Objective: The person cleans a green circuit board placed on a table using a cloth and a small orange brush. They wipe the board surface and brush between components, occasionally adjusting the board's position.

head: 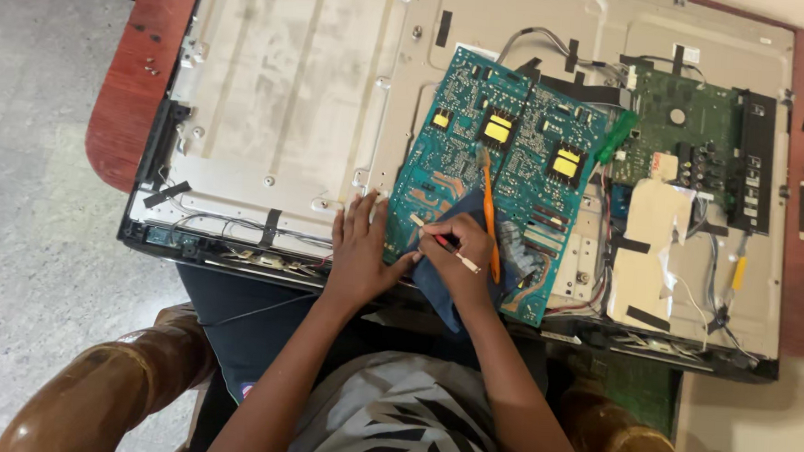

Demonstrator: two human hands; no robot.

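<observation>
2 hands at the circuit board's (478,175) near edge — left hand (360,251) flat, right hand (460,252) fingers clamped on a brush (444,244).

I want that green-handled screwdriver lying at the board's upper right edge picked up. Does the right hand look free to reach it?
Probably not straight away: the right hand is holding a thin stick tool over the blue cloth. The path across the teal circuit board to the green screwdriver looks open.

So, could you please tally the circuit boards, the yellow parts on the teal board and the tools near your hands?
Circuit boards: 2, the teal board and the green board
Yellow parts on the teal board: 3
Tools: 2, the orange-handled tool and the thin stick in the right hand
Total: 7
</observation>
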